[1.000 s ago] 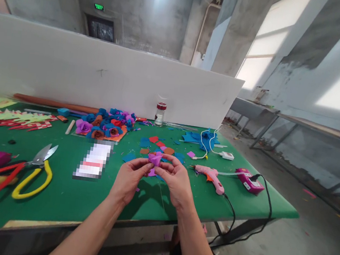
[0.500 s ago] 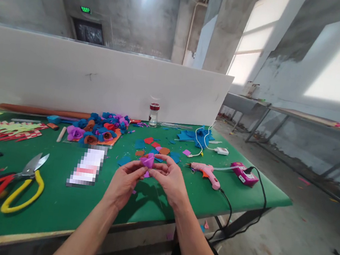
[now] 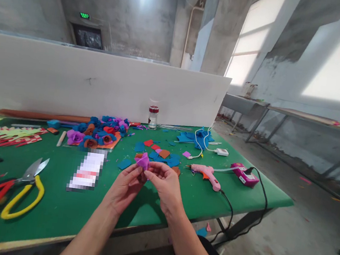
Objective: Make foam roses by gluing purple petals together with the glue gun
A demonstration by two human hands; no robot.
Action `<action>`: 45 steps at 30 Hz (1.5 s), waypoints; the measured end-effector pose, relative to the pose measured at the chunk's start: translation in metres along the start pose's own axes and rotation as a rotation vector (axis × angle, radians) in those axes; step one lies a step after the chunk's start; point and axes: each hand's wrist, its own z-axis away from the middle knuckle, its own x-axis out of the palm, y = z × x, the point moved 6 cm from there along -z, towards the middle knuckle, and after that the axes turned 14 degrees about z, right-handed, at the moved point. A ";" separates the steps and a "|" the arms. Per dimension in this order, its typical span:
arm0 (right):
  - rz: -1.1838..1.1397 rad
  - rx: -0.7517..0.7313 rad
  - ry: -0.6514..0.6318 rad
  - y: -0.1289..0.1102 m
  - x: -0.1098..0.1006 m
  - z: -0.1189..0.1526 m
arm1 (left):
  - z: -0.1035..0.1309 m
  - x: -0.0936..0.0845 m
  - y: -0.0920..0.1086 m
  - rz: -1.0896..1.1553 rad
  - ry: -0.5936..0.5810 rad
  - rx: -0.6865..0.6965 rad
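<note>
A small purple paper flower (image 3: 142, 161), partly formed with its petals curling upward, is pinched between both hands above the table. My left hand (image 3: 125, 184) grips its base from the left with closed fingers. From the right, my right hand (image 3: 164, 184) presses on the same flower with thumb and fingers together. Fingers hide the flower's lower end. Just beyond the hands lie loose paper petals: a blue petal (image 3: 124, 164), a red petal (image 3: 148, 142) and a brown petal (image 3: 164, 154).
A pink glue gun (image 3: 206, 173) lies to the right, corded to a magenta power block (image 3: 244, 174). Finished paper flowers (image 3: 103, 129) are heaped at the back left. Shears (image 3: 29, 186) lie left; a lidded glass jar (image 3: 153, 118) stands by the white board (image 3: 100, 83).
Both hands have shifted slightly left with the purple flower, which is now turned and more upright. The fingers of my right hand have curled in closer around it.
</note>
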 end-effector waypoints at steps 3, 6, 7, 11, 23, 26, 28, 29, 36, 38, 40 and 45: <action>0.046 -0.047 0.010 -0.002 0.001 0.002 | 0.001 0.001 0.000 -0.010 0.013 0.008; 0.182 -0.130 0.034 -0.007 0.000 0.004 | 0.002 0.002 0.001 -0.013 0.017 0.022; 0.251 -0.164 0.056 -0.010 0.000 0.006 | 0.002 0.002 0.001 -0.013 0.014 0.030; 0.523 -0.333 0.167 -0.021 -0.001 0.014 | 0.001 0.002 0.001 -0.023 0.013 0.089; 0.061 -0.035 -0.006 -0.005 0.000 0.002 | -0.001 -0.003 0.011 0.056 -0.034 0.075; -0.020 -0.005 -0.064 0.000 0.004 0.000 | -0.001 -0.001 0.011 0.017 -0.042 0.097; -0.005 -0.051 -0.046 -0.001 0.005 0.001 | -0.001 0.001 0.010 0.000 -0.030 0.126; 0.014 -0.077 -0.030 -0.001 0.005 0.001 | 0.000 0.003 0.009 -0.008 -0.022 0.142; 0.276 -0.229 0.159 -0.006 -0.002 0.008 | 0.009 0.012 0.011 -0.144 0.002 0.300; 0.270 -0.224 0.179 -0.005 -0.003 0.008 | 0.011 0.014 0.014 -0.227 -0.008 0.341; 0.149 -0.151 0.142 -0.001 -0.002 0.005 | 0.012 0.014 0.018 -0.280 -0.025 0.340; -0.161 -0.003 0.063 0.006 0.002 -0.001 | 0.008 0.006 0.024 -0.316 0.040 0.294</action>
